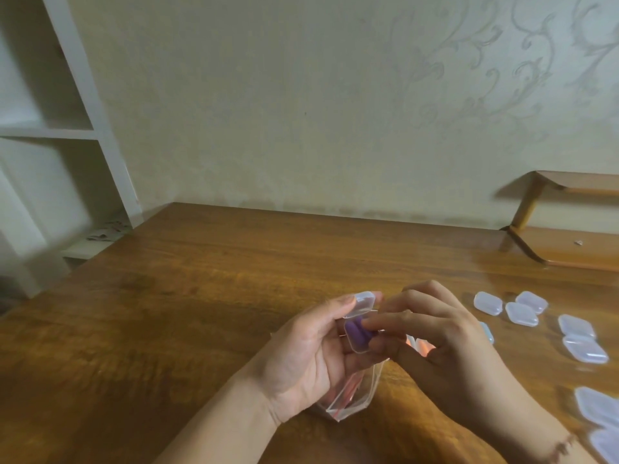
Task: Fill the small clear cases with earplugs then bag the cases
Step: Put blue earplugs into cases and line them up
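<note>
Pale patterned wallpaper backed a glossy brown wooden worktop (201, 279), with white shelving at ten o'clock and a low wooden rack (569, 242) at two o'clock.

Near the worktop's six o'clock edge, the left hand (301, 356) cradled a small clear hinged plastic case (356, 326). Its lid was tipped up toward twelve o'clock, and the thumb pressed against that lid, probably to keep it from snapping down while the case was loaded. Purple foam earplugs (356, 333) lay in the case's lower half. The right hand (445, 336) came in from three o'clock, its fingers (385, 321) pressed together onto the earplugs, apparently tucking them down so the lid could close. Whether those fingers pinched an earplug or merely pushed on it could not be told.

Under the left palm hung a small clear zip bag with a red seal strip (348, 400), seemingly kept within reach for bagging the case once shut.

More small clear closed cases (522, 311) lay scattered from three to five o'clock, well apart from the hands; their contents were too blurred to tell.
</note>
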{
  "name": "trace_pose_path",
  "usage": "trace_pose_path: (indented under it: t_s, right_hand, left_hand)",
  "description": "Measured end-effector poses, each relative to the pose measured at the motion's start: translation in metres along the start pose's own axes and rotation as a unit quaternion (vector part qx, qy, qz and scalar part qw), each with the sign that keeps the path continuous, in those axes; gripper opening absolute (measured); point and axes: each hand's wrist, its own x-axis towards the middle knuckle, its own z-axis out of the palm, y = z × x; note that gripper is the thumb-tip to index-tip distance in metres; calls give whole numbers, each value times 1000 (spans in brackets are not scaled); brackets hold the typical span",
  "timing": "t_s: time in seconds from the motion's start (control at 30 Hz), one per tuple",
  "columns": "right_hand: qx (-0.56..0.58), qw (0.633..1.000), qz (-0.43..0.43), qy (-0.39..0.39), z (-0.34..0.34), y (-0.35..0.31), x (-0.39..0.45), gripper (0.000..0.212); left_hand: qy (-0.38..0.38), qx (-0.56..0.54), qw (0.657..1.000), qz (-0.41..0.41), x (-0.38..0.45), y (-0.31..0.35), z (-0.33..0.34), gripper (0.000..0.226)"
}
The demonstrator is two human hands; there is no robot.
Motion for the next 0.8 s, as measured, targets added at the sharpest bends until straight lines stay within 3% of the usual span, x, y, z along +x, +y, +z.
trace_pose_path:
  t_s: [0.2, 0.43, 0.53, 0.6, 0.8]
  right_hand:
    - [5, 1000, 17, 2, -1, -4, -1, 13]
    - [49, 996, 62, -29, -6, -10, 0, 5]
    - [95, 987, 122, 45, -10, -8, 0, 22]
    - [112, 978, 157, 77, -10, -6, 1, 15]
    - [141, 977, 156, -39, -8, -7, 1, 23]
  left_hand:
    - [20, 2, 1000, -2, 1, 1, -3, 55]
    - [0, 47, 999, 10, 0, 1, -1, 47]
    - [-4, 54, 998, 9, -2, 2, -2, 52]
    - [-13, 79, 997, 15, -2, 1, -3, 58]
    - [-24, 269, 958, 99, -4, -6, 3, 72]
